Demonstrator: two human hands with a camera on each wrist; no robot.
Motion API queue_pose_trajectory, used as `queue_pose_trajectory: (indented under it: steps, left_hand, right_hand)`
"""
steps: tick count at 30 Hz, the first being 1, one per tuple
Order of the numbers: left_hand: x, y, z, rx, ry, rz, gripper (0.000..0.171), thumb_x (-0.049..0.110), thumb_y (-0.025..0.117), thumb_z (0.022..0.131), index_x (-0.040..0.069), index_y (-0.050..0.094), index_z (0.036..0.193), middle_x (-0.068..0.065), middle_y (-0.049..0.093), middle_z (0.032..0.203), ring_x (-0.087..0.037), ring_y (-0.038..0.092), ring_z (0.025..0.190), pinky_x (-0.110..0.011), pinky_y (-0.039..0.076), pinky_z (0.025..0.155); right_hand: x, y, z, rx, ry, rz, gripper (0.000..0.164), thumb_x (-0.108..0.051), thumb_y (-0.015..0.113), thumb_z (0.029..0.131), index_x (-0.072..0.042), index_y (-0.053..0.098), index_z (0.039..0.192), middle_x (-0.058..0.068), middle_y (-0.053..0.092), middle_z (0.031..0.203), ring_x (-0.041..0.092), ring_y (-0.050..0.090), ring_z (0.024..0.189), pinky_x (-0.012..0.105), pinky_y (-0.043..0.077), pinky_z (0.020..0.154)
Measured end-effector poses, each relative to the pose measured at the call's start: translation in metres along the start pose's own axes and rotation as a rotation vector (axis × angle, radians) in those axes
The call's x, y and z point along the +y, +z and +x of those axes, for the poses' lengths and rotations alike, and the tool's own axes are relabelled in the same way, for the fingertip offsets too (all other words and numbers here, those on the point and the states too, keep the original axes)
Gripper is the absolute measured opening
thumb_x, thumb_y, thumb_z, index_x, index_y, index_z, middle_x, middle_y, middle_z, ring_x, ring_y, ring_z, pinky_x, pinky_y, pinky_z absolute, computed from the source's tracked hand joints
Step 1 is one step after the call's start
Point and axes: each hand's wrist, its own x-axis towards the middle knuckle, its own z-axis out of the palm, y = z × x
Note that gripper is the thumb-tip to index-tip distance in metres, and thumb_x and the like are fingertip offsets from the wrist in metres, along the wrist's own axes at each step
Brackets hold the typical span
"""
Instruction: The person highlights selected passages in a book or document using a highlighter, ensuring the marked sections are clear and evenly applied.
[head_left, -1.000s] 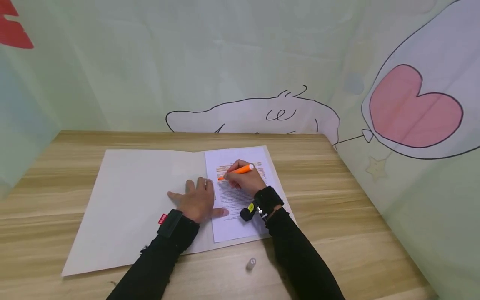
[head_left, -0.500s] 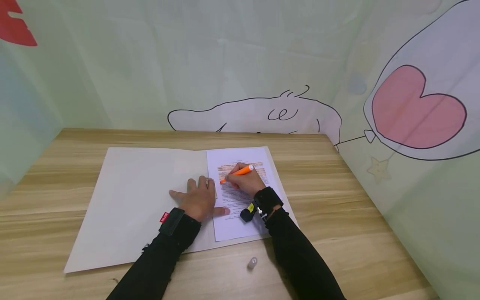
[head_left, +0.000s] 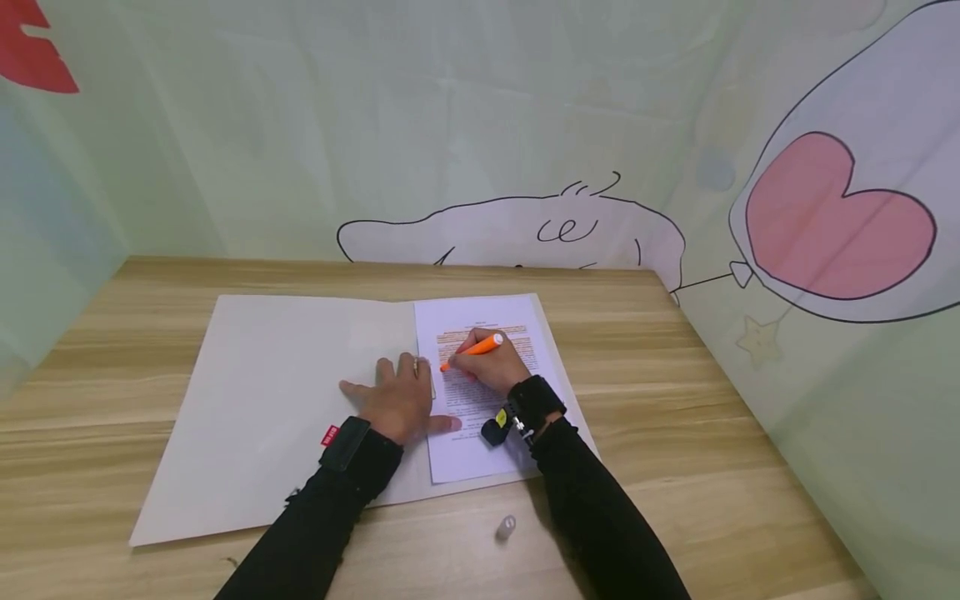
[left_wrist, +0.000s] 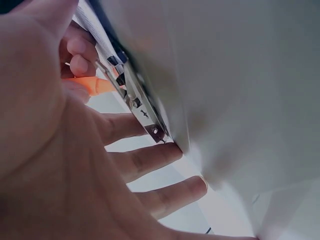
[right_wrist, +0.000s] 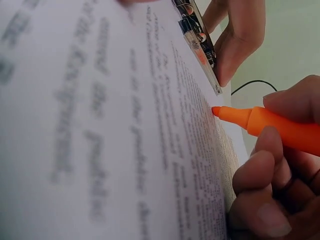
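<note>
An opened white folder (head_left: 277, 375) lies on the table, with a sheet of printed text (head_left: 476, 454) on its right side. Orange marking covers the upper lines of the sheet. My right hand (head_left: 495, 362) pinches an orange highlighter (head_left: 482, 343); in the right wrist view the highlighter's tip (right_wrist: 216, 111) is right at the text near the sheet's left edge. My left hand (head_left: 397, 404) rests spread across the folder's fold, its thumb on the sheet. A metal clip (left_wrist: 142, 107) at the fold shows beside the left fingers in the left wrist view.
A small greyish cap (head_left: 505, 527) stands on the wooden table (head_left: 645, 400) in front of the folder, near the right forearm. A printed cloth backdrop (head_left: 480, 108) rises behind the table and along its sides.
The highlighter tip and my right hand have shifted slightly down the sheet, staying near its left edge. My left hand has kept its place on the folder. The whole head view has moved a little.
</note>
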Motion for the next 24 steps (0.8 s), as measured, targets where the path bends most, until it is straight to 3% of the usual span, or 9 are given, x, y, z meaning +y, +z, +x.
queue_pose_trajectory:
  steps: [16,24]
  left_hand:
    - [-0.0005,0.0007,-0.0005,0.000,0.013,0.000,0.106,0.067,0.077,0.070,0.000,0.043,0.145,-0.026,0.044,0.139,-0.048,0.042,0.125,-0.088,0.031,0.090]
    - [-0.0010,0.0000,0.0001,0.002,0.013,0.000,0.106,0.067,0.077,0.070,0.000,0.043,0.145,-0.025,0.044,0.141,-0.047,0.042,0.125,-0.087,0.031,0.091]
  right_hand:
    - [-0.0017,0.0011,-0.0016,0.038,-0.003,-0.059,0.019,-0.016,0.079,0.085,-0.010,0.064,0.075,0.000,0.060,0.064,0.015,0.053,0.056,0.022,0.042,0.048]
    - [-0.0003,-0.0008,-0.0009,0.052,-0.021,-0.026,0.020,-0.013,0.079,0.083,-0.010,0.062,0.072,0.000,0.060,0.061,0.014,0.054,0.053,0.022,0.042,0.047]
